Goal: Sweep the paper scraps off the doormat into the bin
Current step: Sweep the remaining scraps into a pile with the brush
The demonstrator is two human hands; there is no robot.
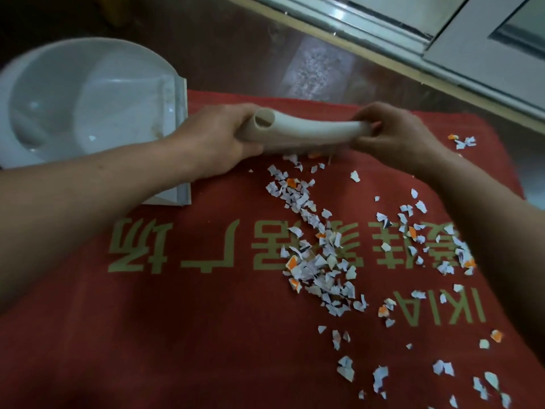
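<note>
1. My left hand (215, 140) grips the open, hollow end of a cream hand brush (309, 129), with the fingers (244, 112) curled right round the tube.
2. My right hand (398, 137) holds the brush's other end, pinching it between bent fingers and thumb.
3. The brush lies roughly level between my hands, low over the far part of the red doormat (206, 320). A pale blur hangs under it, and I cannot tell whether that part touches the mat.
4. The paper scraps (318, 261) are on the doormat. They are white, with some orange and dark-printed bits.
   - The thickest band runs from just under the brush toward me, down the middle of the mat.
   - Looser scraps are scattered to my right and along the near right corner.
   - A few lie at the far right edge.
5. The white bin (88, 93) lies to my left with its opening facing the mat. Its flat lip rests on the doormat's left edge, just behind my left forearm. A few small flecks show inside it.
6. The mat carries gold lettering, upside down from where I stand.
7. Beyond the mat are a dark glossy floor (236, 54) and a pale door frame (413, 33).
</note>
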